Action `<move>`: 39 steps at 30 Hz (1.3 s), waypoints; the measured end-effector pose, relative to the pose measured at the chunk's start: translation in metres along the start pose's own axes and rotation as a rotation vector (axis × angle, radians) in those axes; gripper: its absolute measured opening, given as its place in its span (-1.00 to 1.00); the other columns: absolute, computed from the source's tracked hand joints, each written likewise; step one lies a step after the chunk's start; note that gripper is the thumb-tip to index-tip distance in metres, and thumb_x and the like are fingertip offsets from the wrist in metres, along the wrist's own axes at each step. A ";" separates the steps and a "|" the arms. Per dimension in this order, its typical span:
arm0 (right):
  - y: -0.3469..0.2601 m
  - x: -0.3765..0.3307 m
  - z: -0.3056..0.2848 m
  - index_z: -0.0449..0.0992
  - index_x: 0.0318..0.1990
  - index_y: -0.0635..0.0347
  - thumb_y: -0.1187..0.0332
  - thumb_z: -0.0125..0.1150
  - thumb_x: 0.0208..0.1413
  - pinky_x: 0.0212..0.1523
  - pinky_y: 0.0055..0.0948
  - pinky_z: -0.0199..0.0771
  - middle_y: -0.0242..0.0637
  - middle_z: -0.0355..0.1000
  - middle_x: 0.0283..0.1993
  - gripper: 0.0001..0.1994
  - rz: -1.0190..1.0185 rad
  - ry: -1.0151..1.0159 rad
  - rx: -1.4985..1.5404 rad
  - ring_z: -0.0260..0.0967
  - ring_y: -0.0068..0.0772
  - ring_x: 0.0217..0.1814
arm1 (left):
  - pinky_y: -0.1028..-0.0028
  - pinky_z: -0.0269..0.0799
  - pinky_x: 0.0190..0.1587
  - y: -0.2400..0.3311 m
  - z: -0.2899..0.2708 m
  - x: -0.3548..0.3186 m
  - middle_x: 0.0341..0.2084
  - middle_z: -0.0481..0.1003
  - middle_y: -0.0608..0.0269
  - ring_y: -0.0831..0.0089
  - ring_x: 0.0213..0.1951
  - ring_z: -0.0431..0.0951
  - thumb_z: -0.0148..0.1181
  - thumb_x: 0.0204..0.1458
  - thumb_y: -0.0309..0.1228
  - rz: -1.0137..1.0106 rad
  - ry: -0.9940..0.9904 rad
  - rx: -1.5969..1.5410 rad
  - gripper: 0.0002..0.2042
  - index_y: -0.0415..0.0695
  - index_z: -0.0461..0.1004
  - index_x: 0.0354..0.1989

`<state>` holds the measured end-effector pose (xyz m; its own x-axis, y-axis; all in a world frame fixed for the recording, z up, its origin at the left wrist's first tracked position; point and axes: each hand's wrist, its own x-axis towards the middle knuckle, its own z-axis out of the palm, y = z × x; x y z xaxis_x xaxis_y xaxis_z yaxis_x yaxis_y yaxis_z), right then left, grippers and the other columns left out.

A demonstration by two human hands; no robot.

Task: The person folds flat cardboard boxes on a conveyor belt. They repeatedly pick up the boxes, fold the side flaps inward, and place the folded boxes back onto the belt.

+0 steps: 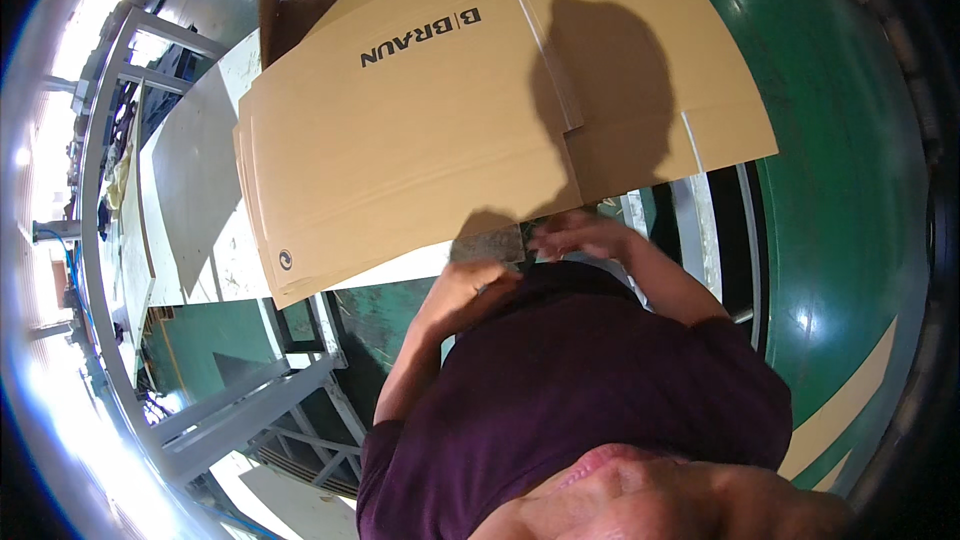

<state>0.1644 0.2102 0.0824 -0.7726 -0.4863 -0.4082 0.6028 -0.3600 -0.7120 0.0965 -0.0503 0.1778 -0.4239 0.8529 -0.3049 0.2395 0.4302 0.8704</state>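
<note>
While both hands meet at the near edge of the flattened cardboard box [440, 130], a small grey piece [487, 243] sits between them.

Left hand [470, 285] curls loosely just below that grey piece, fingers bent, seemingly touching it; right hand [580, 237] hovers blurred beside it, fingers half spread, and whether it pinches anything I cannot tell. Big tan carton lies flat across the white desk [225, 250], overhanging toward the green floor [840, 190]. Best handling, I reckon: steady the carton's edge with one hand, and keep the grey piece square to that edge.
</note>
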 end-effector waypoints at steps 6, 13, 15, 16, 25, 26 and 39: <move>-0.030 -0.158 -0.115 0.32 0.04 0.21 0.05 0.20 0.00 -0.12 -0.29 0.45 -0.24 0.38 -0.04 -0.47 -0.571 0.742 0.089 0.38 -0.31 -0.07 | 0.17 0.32 0.10 0.033 0.035 0.112 -0.12 0.47 0.17 0.18 0.02 0.42 0.26 -0.25 -0.41 0.597 0.604 0.685 -0.74 -0.09 0.53 -0.28; -0.113 -0.163 -0.129 0.33 0.03 0.35 0.56 0.18 -0.04 -0.04 -0.41 0.41 -0.21 0.37 -0.01 -0.59 -1.271 1.255 0.116 0.37 -0.32 -0.01 | 0.20 0.41 0.02 0.017 0.043 0.131 -0.21 0.51 0.17 0.21 -0.07 0.50 0.21 -0.24 -0.46 0.650 0.667 0.743 -0.88 -0.11 0.52 -0.46; -0.123 -0.145 -0.080 0.36 0.00 0.33 0.52 0.18 -0.04 -0.02 -0.38 0.39 -0.21 0.37 0.00 -0.62 -1.211 1.120 -0.210 0.35 -0.34 0.00 | 0.21 0.43 0.00 0.017 0.038 0.131 -0.24 0.51 0.17 0.21 -0.10 0.51 0.21 -0.25 -0.46 0.655 0.697 0.754 -0.90 -0.11 0.51 -0.49; -0.118 -0.135 -0.050 0.38 -0.02 0.31 0.46 0.15 0.00 0.01 -0.34 0.37 -0.19 0.37 0.00 -0.65 -0.987 1.120 -0.552 0.34 -0.33 0.03 | 0.21 0.44 -0.01 0.015 0.038 0.131 -0.25 0.52 0.17 0.21 -0.11 0.52 0.21 -0.25 -0.46 0.664 0.710 0.762 -0.91 -0.11 0.50 -0.50; -0.067 -0.028 -0.027 0.42 -0.23 0.35 0.55 -0.03 -0.08 0.30 -0.16 0.08 0.00 0.33 0.07 -0.78 -0.782 0.552 -1.773 0.22 -0.04 0.20 | 0.29 0.48 -0.06 -0.011 0.043 0.141 -0.33 0.51 0.24 0.25 -0.12 0.53 0.26 -0.32 -0.45 0.685 0.713 0.725 -0.85 -0.12 0.48 -0.49; -0.068 -0.029 -0.027 0.42 -0.23 0.35 0.54 -0.02 -0.08 0.31 -0.17 0.08 0.00 0.33 0.08 -0.78 -0.782 0.549 -1.784 0.21 -0.05 0.20 | 0.30 0.49 -0.08 -0.011 0.043 0.142 -0.34 0.51 0.25 0.26 -0.12 0.53 0.27 -0.33 -0.45 0.694 0.727 0.726 -0.82 -0.12 0.48 -0.47; -0.134 -0.025 -0.083 0.46 -0.10 0.22 0.48 0.22 -0.12 0.18 -0.26 0.20 -0.10 0.31 0.10 -0.67 -0.854 0.841 -1.479 0.23 -0.11 0.19 | 0.43 0.42 -0.21 0.001 0.016 0.149 -0.19 0.42 0.22 0.34 -0.17 0.44 0.28 -0.33 -0.21 0.655 0.515 0.950 -0.60 -0.17 0.49 -0.29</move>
<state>0.0864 0.3366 0.1414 -0.8876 0.0502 0.4579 -0.2153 0.8336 -0.5087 0.0472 0.0821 0.1267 -0.2275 0.8640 0.4492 0.9737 0.1962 0.1158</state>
